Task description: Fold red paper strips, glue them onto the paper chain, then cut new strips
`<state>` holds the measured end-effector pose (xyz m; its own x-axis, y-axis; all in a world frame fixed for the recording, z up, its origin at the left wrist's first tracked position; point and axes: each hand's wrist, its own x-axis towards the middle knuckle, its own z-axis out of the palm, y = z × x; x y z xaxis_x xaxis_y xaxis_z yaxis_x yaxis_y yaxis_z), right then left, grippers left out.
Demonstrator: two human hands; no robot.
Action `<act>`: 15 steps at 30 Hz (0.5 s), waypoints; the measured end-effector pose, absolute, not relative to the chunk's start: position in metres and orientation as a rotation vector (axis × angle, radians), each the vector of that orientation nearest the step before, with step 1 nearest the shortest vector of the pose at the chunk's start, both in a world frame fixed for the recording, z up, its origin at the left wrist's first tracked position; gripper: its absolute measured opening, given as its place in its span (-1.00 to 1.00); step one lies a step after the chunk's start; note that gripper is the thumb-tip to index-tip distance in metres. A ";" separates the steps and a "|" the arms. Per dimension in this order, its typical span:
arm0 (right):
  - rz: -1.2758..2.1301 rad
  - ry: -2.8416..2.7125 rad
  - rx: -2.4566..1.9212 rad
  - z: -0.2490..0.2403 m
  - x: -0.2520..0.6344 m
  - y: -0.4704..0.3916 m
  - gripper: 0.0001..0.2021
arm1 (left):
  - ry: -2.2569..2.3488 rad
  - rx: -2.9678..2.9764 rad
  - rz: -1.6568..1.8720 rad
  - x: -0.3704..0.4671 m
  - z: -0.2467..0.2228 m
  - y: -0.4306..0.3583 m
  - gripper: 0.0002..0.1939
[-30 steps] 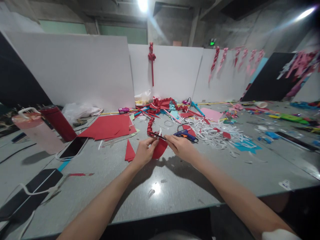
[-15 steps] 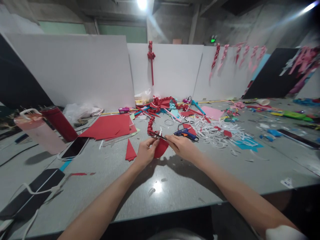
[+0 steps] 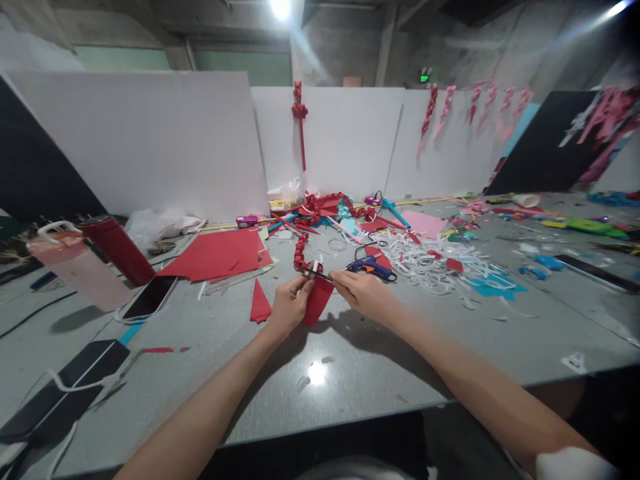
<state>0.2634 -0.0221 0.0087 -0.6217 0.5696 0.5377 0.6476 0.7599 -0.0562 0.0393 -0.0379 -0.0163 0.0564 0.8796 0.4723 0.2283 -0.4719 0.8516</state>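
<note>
Our left hand (image 3: 287, 308) is closed around a piece of red paper (image 3: 318, 300), pinching its upper left edge so the sheet hangs curved just above the surface (image 3: 320, 373) where we can work on it. Our right hand (image 3: 361, 292) is closed on a pair of scissors (image 3: 320, 273), whose dark blades point left across the top of the paper, so both hands meet at the same edge; whether the blades are parted is too small to tell. Just beyond the blades lies a coiled red paper chain (image 3: 301, 253), close enough to take the next piece. A blue glue gun (image 3: 371, 268) rests near the right hand, within easy reach. A red triangular offcut (image 3: 260, 303) sits left of the left hand, and a stack of red sheets (image 3: 217, 253) lies farther back. White paper strips (image 3: 430, 267) spread to the right, pushed clear of the working spot.
</note>
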 end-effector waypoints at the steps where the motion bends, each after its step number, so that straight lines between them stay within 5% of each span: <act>1: -0.194 -2.419 -0.913 0.009 0.262 -0.023 -0.67 | 1.106 1.763 1.433 0.040 -0.017 -0.038 -0.62; 8: -0.072 -2.379 -0.874 0.007 0.264 -0.020 -0.67 | 1.117 1.756 1.396 0.040 -0.020 -0.035 -0.61; 15: 0.503 -1.847 -0.867 0.015 0.261 -0.020 -0.71 | 1.076 1.949 1.366 0.038 -0.008 -0.038 -0.65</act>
